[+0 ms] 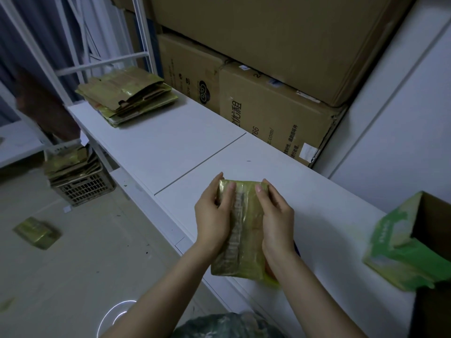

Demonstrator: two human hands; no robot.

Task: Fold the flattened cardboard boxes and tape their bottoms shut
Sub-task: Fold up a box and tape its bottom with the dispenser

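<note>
A ragged stack of flattened green-and-brown cardboard boxes [128,95] lies at the far left corner of the smooth white tabletop [170,142]. At the near edge, the left hand [213,215] and right hand [275,215] clasp the sides of a small glossy yellow-green folded cardboard box [241,230], thumbs pressing beside a clear tape strip [235,228] along its seam. Far right stands an open green-printed carton [412,242].
</note>
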